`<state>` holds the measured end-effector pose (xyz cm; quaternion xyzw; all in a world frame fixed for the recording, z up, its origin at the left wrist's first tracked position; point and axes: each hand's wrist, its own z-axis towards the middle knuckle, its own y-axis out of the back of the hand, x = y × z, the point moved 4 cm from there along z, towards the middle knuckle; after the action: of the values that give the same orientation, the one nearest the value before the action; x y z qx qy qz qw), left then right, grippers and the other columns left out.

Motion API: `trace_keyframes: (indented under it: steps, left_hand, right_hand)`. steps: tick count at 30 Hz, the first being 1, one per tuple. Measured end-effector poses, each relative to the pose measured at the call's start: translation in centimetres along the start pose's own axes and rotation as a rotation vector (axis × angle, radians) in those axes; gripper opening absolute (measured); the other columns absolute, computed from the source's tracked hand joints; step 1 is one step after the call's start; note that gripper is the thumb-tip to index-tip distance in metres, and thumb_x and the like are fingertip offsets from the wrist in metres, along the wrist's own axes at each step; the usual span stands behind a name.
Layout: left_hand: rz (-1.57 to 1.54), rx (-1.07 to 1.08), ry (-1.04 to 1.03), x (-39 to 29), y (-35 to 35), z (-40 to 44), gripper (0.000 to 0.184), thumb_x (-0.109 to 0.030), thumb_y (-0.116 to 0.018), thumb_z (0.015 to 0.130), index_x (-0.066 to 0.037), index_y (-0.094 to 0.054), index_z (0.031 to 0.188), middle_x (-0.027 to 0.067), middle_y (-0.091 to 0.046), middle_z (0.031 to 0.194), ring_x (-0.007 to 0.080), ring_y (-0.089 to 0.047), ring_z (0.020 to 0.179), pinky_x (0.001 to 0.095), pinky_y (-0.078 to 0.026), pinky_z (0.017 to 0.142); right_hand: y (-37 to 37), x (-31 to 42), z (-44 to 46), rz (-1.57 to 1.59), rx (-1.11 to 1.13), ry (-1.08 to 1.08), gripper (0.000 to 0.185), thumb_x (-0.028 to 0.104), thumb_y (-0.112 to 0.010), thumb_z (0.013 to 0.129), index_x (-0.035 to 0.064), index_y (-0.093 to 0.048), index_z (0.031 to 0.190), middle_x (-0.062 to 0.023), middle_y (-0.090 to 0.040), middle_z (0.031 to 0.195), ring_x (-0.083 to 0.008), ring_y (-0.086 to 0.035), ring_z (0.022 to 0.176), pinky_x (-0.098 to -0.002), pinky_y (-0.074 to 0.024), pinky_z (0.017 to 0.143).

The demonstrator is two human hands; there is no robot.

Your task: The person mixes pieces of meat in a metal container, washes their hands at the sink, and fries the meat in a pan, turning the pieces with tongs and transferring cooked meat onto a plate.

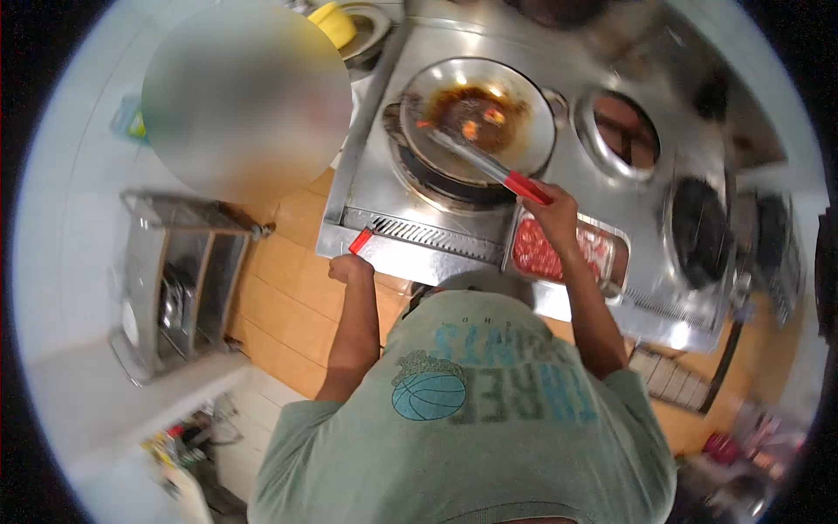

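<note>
My right hand (555,215) is closed around the red grip of metal tongs (489,164), whose far end reaches down into a wide two-handled wok (534,131). Dark brown sauce or oil with a few orange-red pieces (471,129) lies in the wok's bottom. Just under my right forearm sits a rectangular metal tray (621,253) of raw red meat (534,249). At the stove's front edge, my left hand (351,267) is closed on a small flat red object (360,240); its kind is unclear.
The steel stove (602,52) has another burner ring (621,131) right of the wok and a dark round pan or burner (697,231) farther right. A metal rack (188,279) stands on the left floor. A yellow item (333,24) is at upper left, beside a blurred area.
</note>
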<state>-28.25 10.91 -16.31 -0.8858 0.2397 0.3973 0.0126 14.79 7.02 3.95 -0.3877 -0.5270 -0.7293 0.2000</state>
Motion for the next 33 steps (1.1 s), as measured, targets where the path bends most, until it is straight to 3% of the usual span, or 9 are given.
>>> trace_keyframes:
  steps: [1, 4, 5, 8, 10, 15, 20, 24, 33]
  left_hand:
    - [-0.141, 0.014, 0.029, 0.4, 0.0, 0.5, 0.038, -0.021, -0.032, 0.091, 0.006, -0.052, 0.109, 0.0182, -0.055, 0.117, 0.0319, -0.058, 0.098, 0.0428, -0.051, 0.078]
    - [0.102, -0.298, -0.026, -0.4, 0.6, -1.9, 0.038, -0.023, -0.030, 0.091, 0.003, -0.051, 0.111, 0.0179, -0.056, 0.114, 0.0318, -0.058, 0.098, 0.0400, -0.050, 0.080]
    - [0.167, -0.337, -0.080, 0.3, 0.3, -0.9, 0.032, -0.022, -0.031, 0.093, -0.005, -0.055, 0.105, 0.0124, -0.061, 0.100, 0.0221, -0.058, 0.090, 0.0311, -0.045, 0.076]
    - [0.097, -0.283, -0.049, 0.2, 0.4, -1.4, 0.032, -0.022, -0.031, 0.093, -0.002, -0.052, 0.106, 0.0162, -0.058, 0.105, 0.0267, -0.056, 0.095, 0.0344, -0.044, 0.081]
    - [0.056, -0.239, -0.036, -0.2, 0.6, -2.3, 0.032, -0.022, -0.031, 0.092, 0.000, -0.050, 0.107, 0.0188, -0.056, 0.108, 0.0297, -0.054, 0.098, 0.0365, -0.043, 0.085]
    - [0.073, -0.245, -0.165, -0.8, 0.6, -3.5, 0.040, -0.021, -0.030, 0.091, 0.008, -0.045, 0.115, 0.0266, -0.051, 0.115, 0.0371, -0.051, 0.105, 0.0406, -0.039, 0.093]
    - [0.155, -0.288, -0.173, -1.9, 0.9, -4.5, 0.039, -0.020, -0.029, 0.091, 0.005, -0.046, 0.116, 0.0269, -0.050, 0.118, 0.0384, -0.050, 0.106, 0.0414, -0.038, 0.092]
    - [0.158, -0.307, -0.170, -1.5, 1.0, -4.3, 0.038, -0.020, -0.029, 0.091, 0.003, -0.047, 0.116, 0.0262, -0.052, 0.117, 0.0388, -0.051, 0.105, 0.0417, -0.038, 0.091]
    - [0.175, -0.306, -0.206, -1.3, 0.8, -3.9, 0.036, -0.021, -0.030, 0.092, 0.001, -0.047, 0.114, 0.0245, -0.055, 0.110, 0.0383, -0.053, 0.101, 0.0420, -0.039, 0.088]
  right_hand:
    - [-0.5, 0.3, 0.8, 0.088, 0.007, -0.004, 0.040, 0.023, -0.076, 0.070, 0.0072, -0.067, 0.105, -0.0123, -0.065, 0.089, -0.0233, -0.064, 0.080, -0.0314, -0.0501, 0.075]
    - [-1.8, 5.7, 5.3, 0.065, 0.022, 0.130, 0.043, 0.031, -0.077, 0.068, 0.0099, -0.068, 0.104, -0.0129, -0.066, 0.092, -0.0248, -0.064, 0.080, -0.0334, -0.0499, 0.075]
    - [-2.7, 8.2, 7.2, -0.009, 0.024, 0.192, 0.043, 0.030, -0.078, 0.067, 0.0104, -0.068, 0.104, -0.0130, -0.066, 0.091, -0.0250, -0.064, 0.079, -0.0334, -0.0499, 0.074]
    - [-7.2, 14.1, 12.6, -0.126, 0.034, 0.439, 0.043, 0.025, -0.077, 0.068, 0.0106, -0.067, 0.106, -0.0107, -0.066, 0.087, -0.0224, -0.065, 0.080, -0.0304, -0.0488, 0.072]
    - [-11.6, 17.0, 16.1, -0.203, 0.135, 0.455, 0.034, 0.024, -0.075, 0.068, 0.0121, -0.069, 0.099, -0.0151, -0.066, 0.091, -0.0307, -0.064, 0.082, -0.0380, -0.0502, 0.074]
    - [-21.6, 21.2, 21.5, -0.391, 0.236, 0.515, 0.030, 0.023, -0.073, 0.069, 0.0133, -0.070, 0.097, -0.0155, -0.066, 0.091, -0.0345, -0.063, 0.083, -0.0415, -0.0502, 0.075]
    - [-28.6, 23.3, 23.8, -0.435, 0.286, 0.539, 0.029, 0.025, -0.072, 0.069, 0.0178, -0.070, 0.098, -0.0142, -0.065, 0.095, -0.0332, -0.062, 0.088, -0.0411, -0.0498, 0.078]
    - [-31.1, 25.0, 23.3, -0.528, 0.329, 0.719, 0.025, 0.021, -0.072, 0.071, 0.0143, -0.069, 0.095, -0.0124, -0.063, 0.092, -0.0327, -0.063, 0.086, -0.0423, -0.0521, 0.075]
    - [-30.4, 25.1, 24.5, -0.564, 0.320, 0.687, 0.029, 0.023, -0.075, 0.068, 0.0089, -0.066, 0.092, -0.0160, -0.065, 0.091, -0.0342, -0.064, 0.087, -0.0425, -0.0521, 0.077]
